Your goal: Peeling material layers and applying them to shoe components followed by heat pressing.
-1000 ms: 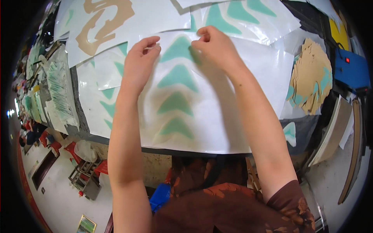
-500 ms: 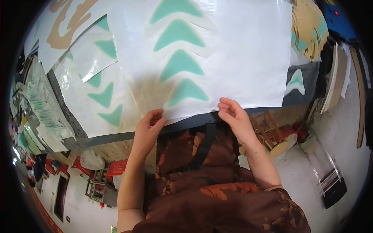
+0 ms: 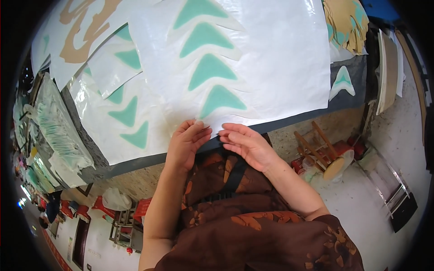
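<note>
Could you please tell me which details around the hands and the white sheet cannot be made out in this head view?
- Whether the left hand pinches the white sheet or only touches its near edge: the fingers cover it.
- The right hand fingertips: the sheet's edge hides their contact.
- The top green triangle: cut off by the picture's upper edge.
- The stacked sheets at the left: bent and blurred near the fisheye rim.

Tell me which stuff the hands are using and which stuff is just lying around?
In use:
left hand
right hand
white sheet with green arrow shapes, both hands at its near edge

Lying about:
second arrow sheet
tan cut-out sheet
wooden stool
stacked sheets
</note>
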Motion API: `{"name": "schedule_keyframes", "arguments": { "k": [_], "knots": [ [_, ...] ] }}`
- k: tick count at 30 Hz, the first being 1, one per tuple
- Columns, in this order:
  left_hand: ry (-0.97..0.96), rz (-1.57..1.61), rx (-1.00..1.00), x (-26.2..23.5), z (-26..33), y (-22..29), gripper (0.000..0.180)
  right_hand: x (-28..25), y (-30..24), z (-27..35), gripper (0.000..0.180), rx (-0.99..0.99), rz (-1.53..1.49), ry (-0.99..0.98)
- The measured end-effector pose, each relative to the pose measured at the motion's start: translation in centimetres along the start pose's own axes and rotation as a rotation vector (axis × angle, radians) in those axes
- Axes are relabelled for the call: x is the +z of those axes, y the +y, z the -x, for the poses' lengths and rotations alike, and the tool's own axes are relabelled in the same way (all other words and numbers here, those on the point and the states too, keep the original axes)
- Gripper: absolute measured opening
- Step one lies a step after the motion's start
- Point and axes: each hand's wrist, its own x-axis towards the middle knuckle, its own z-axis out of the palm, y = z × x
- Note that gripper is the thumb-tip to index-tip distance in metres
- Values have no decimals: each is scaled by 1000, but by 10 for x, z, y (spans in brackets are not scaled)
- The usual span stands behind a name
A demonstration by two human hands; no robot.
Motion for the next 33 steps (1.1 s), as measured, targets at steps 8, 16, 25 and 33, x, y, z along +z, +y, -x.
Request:
{"name": "schedule_keyframes", "arguments": {
  "k": [8,16,25,33],
  "knots": [
    [-157,162,11,3,15,2,8,23,7,-16,37,-103,-401,-119],
    [-84,20,29,-12,15,1,21,28,4,-38,21,-115,-346,129],
    [-90,35,-9,-9,-6,11,35,27,5,-43,20,-111,-292,223],
    [-173,-26,58,-7,-17,4,33,33,5,-42,24,-145,-344,178]
  ]
}}
